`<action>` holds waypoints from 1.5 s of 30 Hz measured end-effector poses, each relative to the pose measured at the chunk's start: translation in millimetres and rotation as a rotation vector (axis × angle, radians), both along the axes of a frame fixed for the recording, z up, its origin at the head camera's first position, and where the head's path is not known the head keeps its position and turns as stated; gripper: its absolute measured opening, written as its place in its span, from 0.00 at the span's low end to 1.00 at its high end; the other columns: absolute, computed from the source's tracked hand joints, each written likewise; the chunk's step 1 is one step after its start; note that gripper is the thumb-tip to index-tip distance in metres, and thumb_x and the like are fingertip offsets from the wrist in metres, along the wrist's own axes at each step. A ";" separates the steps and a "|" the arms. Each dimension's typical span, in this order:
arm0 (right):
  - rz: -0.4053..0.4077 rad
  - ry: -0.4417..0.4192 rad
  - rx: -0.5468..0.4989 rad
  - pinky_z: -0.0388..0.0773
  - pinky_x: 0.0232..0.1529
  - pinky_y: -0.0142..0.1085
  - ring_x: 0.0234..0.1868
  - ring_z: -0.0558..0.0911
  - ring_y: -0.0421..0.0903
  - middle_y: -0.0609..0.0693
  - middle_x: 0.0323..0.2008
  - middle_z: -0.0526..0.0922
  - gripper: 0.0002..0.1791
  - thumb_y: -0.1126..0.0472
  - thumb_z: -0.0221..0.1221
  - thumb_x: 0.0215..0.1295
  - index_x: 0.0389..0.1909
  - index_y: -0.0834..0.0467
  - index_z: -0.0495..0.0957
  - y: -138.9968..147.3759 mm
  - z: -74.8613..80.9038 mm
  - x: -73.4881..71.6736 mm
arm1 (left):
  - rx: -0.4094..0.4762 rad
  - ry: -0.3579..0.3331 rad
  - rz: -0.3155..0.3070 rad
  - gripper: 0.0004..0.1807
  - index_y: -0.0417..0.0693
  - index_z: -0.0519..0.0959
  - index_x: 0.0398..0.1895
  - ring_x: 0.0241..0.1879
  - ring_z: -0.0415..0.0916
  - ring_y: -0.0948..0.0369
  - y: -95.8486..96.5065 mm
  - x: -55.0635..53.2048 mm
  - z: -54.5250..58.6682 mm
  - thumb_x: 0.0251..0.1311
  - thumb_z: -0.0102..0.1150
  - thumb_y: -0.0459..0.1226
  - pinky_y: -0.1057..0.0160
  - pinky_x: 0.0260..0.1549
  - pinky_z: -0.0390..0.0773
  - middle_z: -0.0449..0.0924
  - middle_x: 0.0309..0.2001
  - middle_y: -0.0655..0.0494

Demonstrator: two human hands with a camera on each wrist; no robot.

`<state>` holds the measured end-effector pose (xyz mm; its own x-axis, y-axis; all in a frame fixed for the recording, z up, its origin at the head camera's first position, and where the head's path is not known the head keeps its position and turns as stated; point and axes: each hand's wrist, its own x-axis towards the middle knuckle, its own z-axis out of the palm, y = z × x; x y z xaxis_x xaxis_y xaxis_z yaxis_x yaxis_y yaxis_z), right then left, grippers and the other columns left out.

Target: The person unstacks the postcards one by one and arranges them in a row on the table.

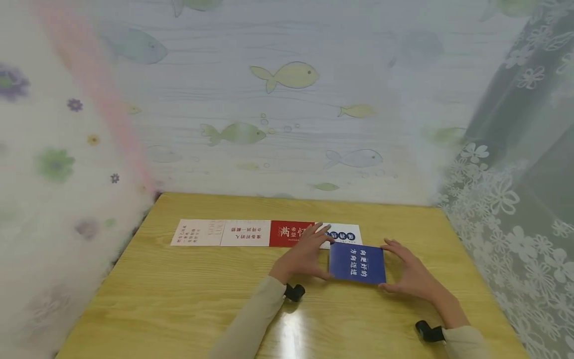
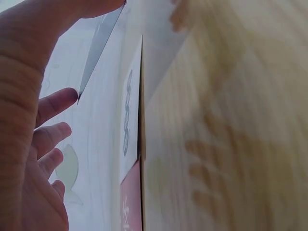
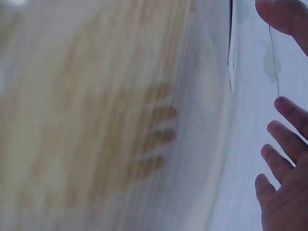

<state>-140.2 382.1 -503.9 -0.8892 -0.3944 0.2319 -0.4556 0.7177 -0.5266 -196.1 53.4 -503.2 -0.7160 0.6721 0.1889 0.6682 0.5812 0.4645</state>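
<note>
A blue card (image 1: pixel 357 264) with white characters is held by its two side edges, raised a little above the table. My left hand (image 1: pixel 305 257) pinches its left side between thumb and index finger. At the opposite side, my right hand (image 1: pixel 414 276) does the same, its other fingers spread. Both wrist views show the card almost edge-on. Behind it lies a row of cards: pale pink (image 1: pixel 197 233), white with red characters (image 1: pixel 245 233), red (image 1: pixel 287 234), and white with blue circles (image 1: pixel 347 230). My left hand partly covers the last two.
The cards lie toward the far side of a yellow wood-grain table (image 1: pixel 188 299). A fish-patterned curtain (image 1: pixel 287 124) hangs behind, flowered cloth (image 1: pixel 54 224) stands at the left, and white lace (image 1: pixel 529 224) hangs at the right.
</note>
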 end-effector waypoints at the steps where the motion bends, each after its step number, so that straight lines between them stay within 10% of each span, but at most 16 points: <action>1: -0.001 0.002 0.002 0.64 0.61 0.74 0.72 0.60 0.74 0.67 0.72 0.66 0.54 0.48 0.84 0.35 0.66 0.62 0.72 3.0 1.1 -0.5 | -0.006 0.000 -0.003 0.45 0.49 0.76 0.62 0.80 0.47 0.44 3.6 -2.0 0.8 0.39 0.80 0.58 0.44 0.79 0.44 0.58 0.78 0.44; 25: -0.066 -0.015 0.030 0.66 0.56 0.75 0.69 0.62 0.77 0.70 0.69 0.68 0.53 0.53 0.84 0.36 0.67 0.64 0.71 57.4 -3.0 -21.3 | -0.127 -0.003 -0.013 0.46 0.52 0.74 0.65 0.80 0.48 0.53 70.9 -42.6 -5.5 0.43 0.78 0.60 0.55 0.79 0.48 0.59 0.79 0.49; 45: -0.010 -0.015 0.116 0.65 0.57 0.75 0.65 0.65 0.81 0.75 0.66 0.69 0.52 0.52 0.82 0.36 0.64 0.69 0.71 68.7 1.1 -59.3 | -0.243 -0.016 0.058 0.46 0.55 0.73 0.68 0.80 0.49 0.55 90.4 -65.4 -4.4 0.45 0.75 0.64 0.56 0.79 0.49 0.58 0.79 0.53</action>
<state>-199.5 450.9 -502.8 -0.8963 -0.4090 0.1716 -0.4408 0.7787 -0.4465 -261.5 143.8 -507.6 -0.7560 0.6544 0.0156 0.6245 0.7139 0.3168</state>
